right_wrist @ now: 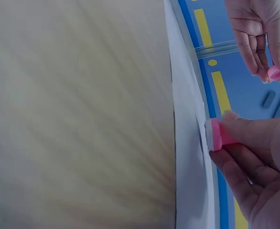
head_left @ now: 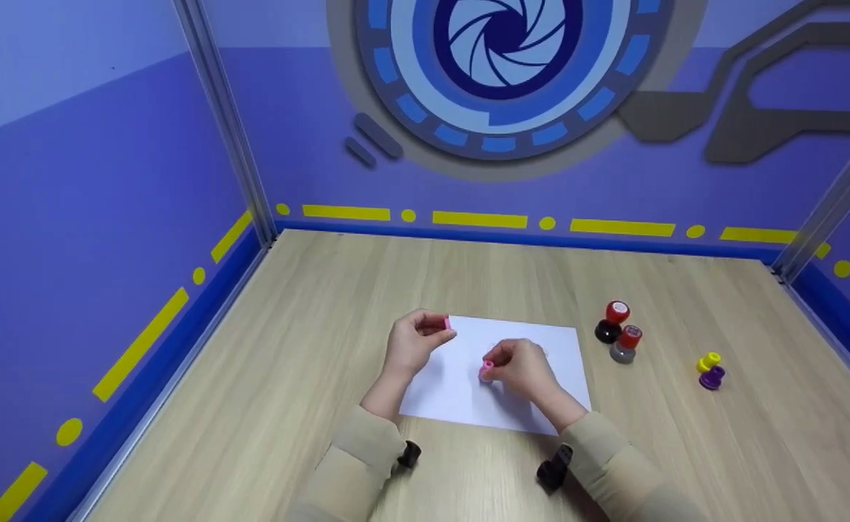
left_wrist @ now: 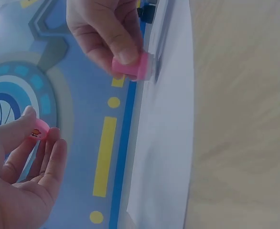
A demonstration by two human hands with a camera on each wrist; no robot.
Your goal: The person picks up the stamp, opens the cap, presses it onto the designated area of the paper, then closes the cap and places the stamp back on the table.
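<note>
Blue walls (head_left: 127, 239) flank a table (head_left: 309, 326); head: the right hand (head_left: 522, 366) pinches a pink stamp (head_left: 486, 371) at the paper's (head_left: 453, 391) middle, the left hand (head_left: 411, 346) a pink cap (head_left: 447, 323) by its far-left corner; left wrist: cap pictured; right wrist: cap seemingly hollow.

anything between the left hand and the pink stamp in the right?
Bare stretch: in the head view only the white paper shows between the left hand and the pink stamp pinched by the right hand.
</note>
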